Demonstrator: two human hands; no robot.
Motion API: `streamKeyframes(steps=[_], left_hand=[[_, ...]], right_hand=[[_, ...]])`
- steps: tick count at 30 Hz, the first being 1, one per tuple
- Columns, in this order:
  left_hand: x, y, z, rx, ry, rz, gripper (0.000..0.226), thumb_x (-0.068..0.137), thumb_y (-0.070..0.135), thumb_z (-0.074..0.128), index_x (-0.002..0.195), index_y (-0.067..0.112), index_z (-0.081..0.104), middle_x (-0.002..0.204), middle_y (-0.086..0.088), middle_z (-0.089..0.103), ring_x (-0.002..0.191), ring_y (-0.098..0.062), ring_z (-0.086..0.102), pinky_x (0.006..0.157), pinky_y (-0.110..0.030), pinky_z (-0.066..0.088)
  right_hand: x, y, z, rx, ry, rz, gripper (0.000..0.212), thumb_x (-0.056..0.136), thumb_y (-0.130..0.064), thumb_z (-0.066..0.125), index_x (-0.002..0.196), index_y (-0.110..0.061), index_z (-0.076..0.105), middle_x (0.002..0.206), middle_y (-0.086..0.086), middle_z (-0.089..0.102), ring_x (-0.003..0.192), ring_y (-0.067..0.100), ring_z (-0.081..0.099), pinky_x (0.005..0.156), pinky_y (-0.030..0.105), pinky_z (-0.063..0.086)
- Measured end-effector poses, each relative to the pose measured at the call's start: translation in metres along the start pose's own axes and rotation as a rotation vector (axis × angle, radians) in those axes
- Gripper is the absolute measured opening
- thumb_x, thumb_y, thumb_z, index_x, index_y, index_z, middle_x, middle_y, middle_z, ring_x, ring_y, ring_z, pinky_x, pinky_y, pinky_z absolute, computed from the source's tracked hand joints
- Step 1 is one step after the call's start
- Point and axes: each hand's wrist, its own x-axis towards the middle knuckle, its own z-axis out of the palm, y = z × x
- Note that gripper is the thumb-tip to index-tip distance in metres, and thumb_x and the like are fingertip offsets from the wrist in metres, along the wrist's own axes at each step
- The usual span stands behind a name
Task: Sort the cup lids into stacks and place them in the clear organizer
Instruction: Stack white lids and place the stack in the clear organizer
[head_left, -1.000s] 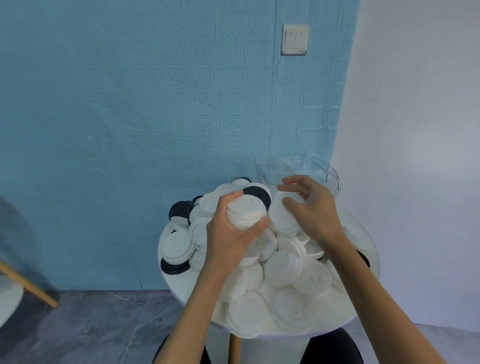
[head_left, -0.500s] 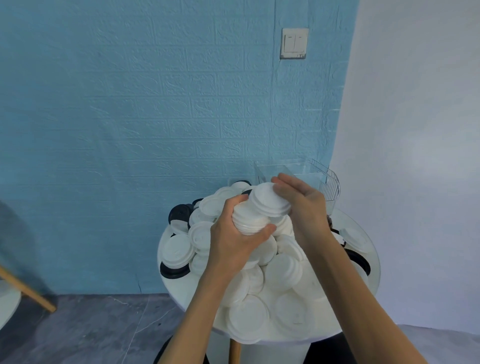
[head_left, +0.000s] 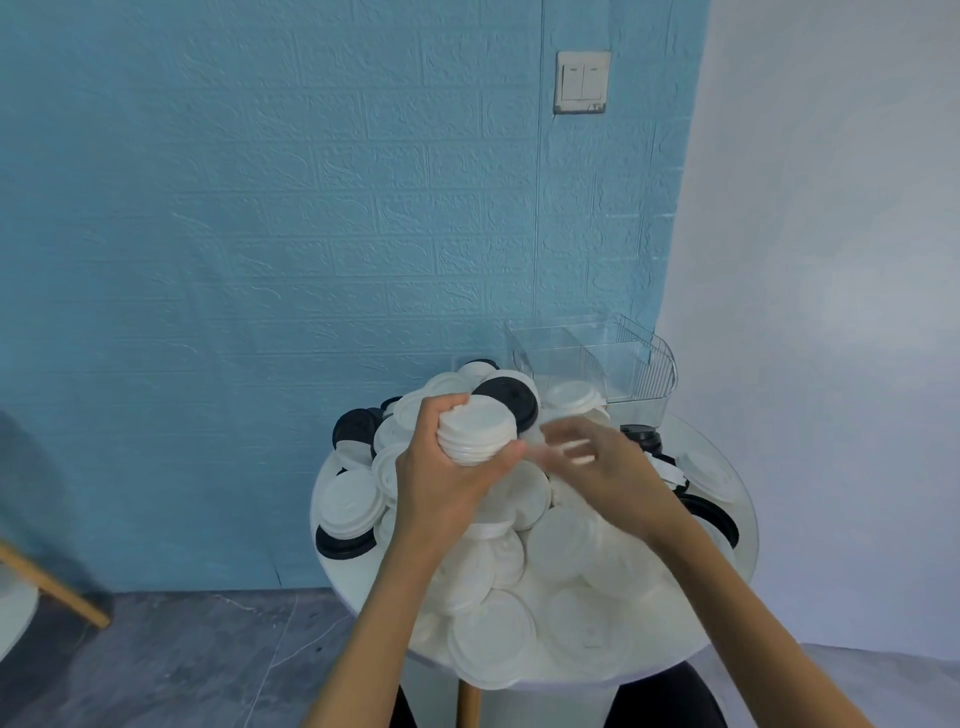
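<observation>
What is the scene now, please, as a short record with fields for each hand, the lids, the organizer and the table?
left hand: grips a stack of white lids, raised above the pile
right hand: blurred, above the pile; grip unclear
loose lids: mostly white, a few black, heaped on the table
clear organizer: at the table's far edge, no lids visible inside
table: round, white

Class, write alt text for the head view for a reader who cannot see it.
A left hand grips a stack of white lids above a round table heaped with white and black lids; the blurred right hand reaches into the heap. A clear organizer stands behind.
</observation>
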Motion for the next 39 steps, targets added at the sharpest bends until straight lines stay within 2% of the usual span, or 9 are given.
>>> streamKeyframes(steps=[3, 9, 14, 18, 27, 31, 34, 37, 39], left_hand=[[0.0, -0.004, -0.002, -0.012, -0.005, -0.013, 0.063, 0.067, 0.033, 0.096, 0.117, 0.036, 0.057, 0.104, 0.037, 0.06, 0.096, 0.016, 0.056, 0.077, -0.006, 0.046], [0.0, -0.003, 0.005, -0.016, -0.01, -0.008, 0.066, 0.067, 0.037, 0.095, 0.12, 0.04, 0.055, 0.107, 0.044, 0.055, 0.1, 0.014, 0.056, 0.08, -0.01, 0.049], [0.0, -0.003, 0.004, -0.027, -0.003, -0.005, 0.066, 0.068, 0.035, 0.095, 0.121, 0.038, 0.056, 0.109, 0.041, 0.058, 0.1, 0.014, 0.057, 0.079, -0.006, 0.046], [0.0, -0.003, 0.004, -0.026, 0.001, -0.01, 0.067, 0.067, 0.035, 0.095, 0.121, 0.037, 0.056, 0.11, 0.04, 0.058, 0.1, 0.014, 0.057, 0.079, -0.005, 0.045], [0.002, -0.002, 0.007, -0.027, -0.041, 0.008, 0.067, 0.067, 0.032, 0.096, 0.121, 0.039, 0.056, 0.109, 0.041, 0.059, 0.101, 0.011, 0.058, 0.084, -0.013, 0.049], [0.001, 0.0, 0.012, -0.053, -0.068, 0.009, 0.071, 0.064, 0.04, 0.097, 0.123, 0.042, 0.057, 0.115, 0.036, 0.06, 0.108, 0.004, 0.061, 0.093, -0.035, 0.056], [0.0, 0.004, 0.015, -0.096, -0.069, 0.015, 0.077, 0.059, 0.05, 0.094, 0.126, 0.042, 0.056, 0.117, 0.024, 0.067, 0.108, -0.005, 0.067, 0.089, -0.046, 0.06], [-0.001, 0.009, 0.017, -0.117, -0.056, 0.019, 0.081, 0.057, 0.049, 0.095, 0.127, 0.045, 0.053, 0.116, 0.028, 0.068, 0.108, 0.001, 0.066, 0.092, -0.033, 0.058], [-0.002, 0.01, 0.017, -0.115, -0.046, 0.016, 0.093, 0.055, 0.046, 0.098, 0.133, 0.049, 0.047, 0.116, 0.035, 0.065, 0.109, 0.007, 0.064, 0.093, -0.027, 0.056]], right_hand=[[-0.02, 0.025, -0.005, -0.453, -0.163, 0.018, 0.079, 0.067, -0.079, 0.069, 0.136, -0.049, 0.048, 0.129, -0.023, 0.048, 0.126, 0.009, 0.039, 0.107, 0.032, 0.032], [-0.028, 0.034, 0.005, -0.602, -0.117, -0.043, 0.09, 0.056, -0.076, 0.08, 0.136, -0.053, 0.044, 0.13, -0.022, 0.03, 0.123, 0.01, 0.023, 0.097, 0.029, 0.017], [-0.015, 0.047, 0.01, -0.403, 0.187, -0.061, 0.05, 0.081, -0.049, 0.079, 0.126, -0.039, 0.061, 0.125, -0.016, 0.045, 0.119, 0.014, 0.042, 0.101, 0.031, 0.032], [-0.007, 0.057, 0.01, -0.394, 0.204, 0.023, 0.041, 0.089, -0.027, 0.075, 0.129, -0.029, 0.064, 0.126, -0.008, 0.06, 0.118, 0.019, 0.058, 0.093, 0.027, 0.042], [0.0, 0.003, -0.03, -0.025, 0.478, -0.071, 0.031, 0.085, -0.025, 0.081, 0.115, -0.029, 0.074, 0.103, -0.015, 0.074, 0.079, -0.001, 0.067, 0.076, 0.019, 0.051], [0.013, -0.037, -0.035, 0.478, 0.408, -0.064, 0.026, 0.087, -0.02, 0.079, 0.113, -0.022, 0.076, 0.104, -0.01, 0.075, 0.091, 0.007, 0.072, 0.068, 0.027, 0.06], [0.026, -0.049, -0.019, 0.458, 0.232, -0.042, 0.019, 0.087, -0.02, 0.079, 0.106, -0.019, 0.079, 0.098, -0.005, 0.078, 0.093, 0.012, 0.073, 0.079, 0.033, 0.06], [0.034, -0.048, 0.003, 0.392, 0.132, 0.022, 0.013, 0.083, -0.028, 0.082, 0.095, -0.022, 0.08, 0.089, -0.008, 0.078, 0.092, 0.013, 0.073, 0.092, 0.04, 0.059], [0.036, -0.045, 0.011, 0.418, 0.133, 0.044, 0.01, 0.082, -0.026, 0.082, 0.091, -0.022, 0.08, 0.084, -0.012, 0.076, 0.088, 0.009, 0.072, 0.084, 0.036, 0.058]])
